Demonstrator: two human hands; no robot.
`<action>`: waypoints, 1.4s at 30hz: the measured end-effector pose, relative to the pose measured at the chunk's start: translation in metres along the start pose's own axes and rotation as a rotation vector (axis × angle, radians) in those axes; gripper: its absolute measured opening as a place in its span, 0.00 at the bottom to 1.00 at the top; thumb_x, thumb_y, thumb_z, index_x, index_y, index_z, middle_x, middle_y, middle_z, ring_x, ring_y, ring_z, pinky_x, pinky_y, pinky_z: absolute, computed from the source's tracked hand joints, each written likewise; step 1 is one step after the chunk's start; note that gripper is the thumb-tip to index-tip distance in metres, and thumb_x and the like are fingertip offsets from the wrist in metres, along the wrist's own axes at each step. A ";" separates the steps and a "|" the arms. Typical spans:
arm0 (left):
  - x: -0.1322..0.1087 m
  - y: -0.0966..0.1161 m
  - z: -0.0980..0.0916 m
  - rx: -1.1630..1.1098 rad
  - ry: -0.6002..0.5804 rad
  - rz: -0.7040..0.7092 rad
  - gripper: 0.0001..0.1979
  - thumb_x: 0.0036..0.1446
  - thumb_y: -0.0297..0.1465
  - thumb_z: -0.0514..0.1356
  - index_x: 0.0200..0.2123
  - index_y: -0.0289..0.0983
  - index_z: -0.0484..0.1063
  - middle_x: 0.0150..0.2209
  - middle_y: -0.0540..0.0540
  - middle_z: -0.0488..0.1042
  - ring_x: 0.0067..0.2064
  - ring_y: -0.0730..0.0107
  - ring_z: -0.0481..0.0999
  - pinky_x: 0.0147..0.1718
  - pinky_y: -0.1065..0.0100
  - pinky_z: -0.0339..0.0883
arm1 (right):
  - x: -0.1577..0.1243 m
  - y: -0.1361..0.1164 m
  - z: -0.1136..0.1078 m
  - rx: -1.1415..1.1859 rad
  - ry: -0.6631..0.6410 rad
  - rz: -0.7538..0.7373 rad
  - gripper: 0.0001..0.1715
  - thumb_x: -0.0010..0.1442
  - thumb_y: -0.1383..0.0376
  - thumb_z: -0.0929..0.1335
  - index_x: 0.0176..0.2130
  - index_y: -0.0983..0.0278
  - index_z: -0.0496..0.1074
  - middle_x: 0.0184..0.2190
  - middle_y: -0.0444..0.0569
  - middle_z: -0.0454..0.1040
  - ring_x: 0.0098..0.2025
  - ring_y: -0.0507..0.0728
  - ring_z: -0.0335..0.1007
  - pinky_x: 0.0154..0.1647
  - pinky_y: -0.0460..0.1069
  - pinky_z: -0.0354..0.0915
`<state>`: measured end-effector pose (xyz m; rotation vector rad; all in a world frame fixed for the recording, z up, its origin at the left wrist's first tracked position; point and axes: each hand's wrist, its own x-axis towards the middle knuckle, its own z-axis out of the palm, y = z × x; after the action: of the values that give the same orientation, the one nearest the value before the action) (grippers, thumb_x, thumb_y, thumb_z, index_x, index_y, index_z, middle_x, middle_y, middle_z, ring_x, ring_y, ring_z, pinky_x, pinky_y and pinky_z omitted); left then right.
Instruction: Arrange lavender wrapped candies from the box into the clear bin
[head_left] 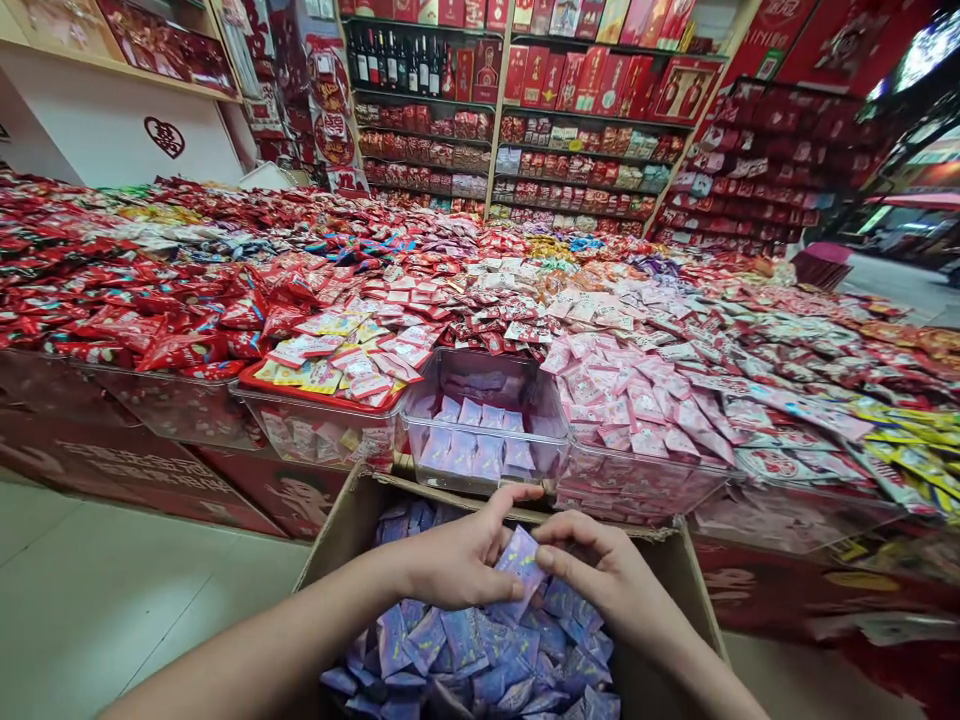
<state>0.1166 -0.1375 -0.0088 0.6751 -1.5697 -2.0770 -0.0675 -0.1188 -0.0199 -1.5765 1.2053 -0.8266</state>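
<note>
The left hand (457, 562) and right hand (609, 572) meet over the open cardboard box (346, 530), fingers curled, both pinching one purple packet (519, 560) just above the heap (480, 650) inside. Just past the box's far edge stands a clear bin (480, 478), only part-filled, with room left below its rim.

Cannot read print on the purple packets (480, 650) inside the cardboard box (337, 540), nor see those under the left hand (457, 560) and right hand (607, 575), nor its cut-off near wall.
</note>
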 end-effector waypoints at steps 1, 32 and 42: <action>-0.001 0.000 0.000 -0.006 0.004 -0.022 0.37 0.45 0.26 0.62 0.55 0.42 0.44 0.27 0.52 0.69 0.28 0.75 0.70 0.27 0.73 0.59 | 0.000 -0.001 0.001 0.017 -0.011 -0.006 0.11 0.51 0.59 0.67 0.31 0.65 0.71 0.28 0.47 0.70 0.32 0.54 0.64 0.34 0.48 0.60; -0.105 -0.034 -0.047 0.617 0.947 0.198 0.09 0.55 0.30 0.53 0.39 0.37 0.67 0.34 0.48 0.75 0.36 0.70 0.74 0.36 0.72 0.68 | 0.194 -0.082 0.045 -0.854 -0.794 -0.055 0.14 0.38 0.62 0.73 0.25 0.66 0.68 0.19 0.43 0.70 0.23 0.52 0.65 0.23 0.46 0.58; -0.107 -0.035 -0.045 0.814 0.880 0.209 0.07 0.56 0.28 0.51 0.38 0.40 0.67 0.31 0.49 0.73 0.32 0.72 0.72 0.32 0.73 0.65 | 0.202 -0.046 0.068 -0.450 -0.952 0.289 0.21 0.33 0.56 0.74 0.26 0.65 0.67 0.18 0.39 0.69 0.22 0.50 0.68 0.26 0.45 0.66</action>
<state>0.2266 -0.0965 -0.0409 1.3712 -1.7356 -0.7002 0.0663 -0.2905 -0.0048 -1.7567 0.8732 0.4131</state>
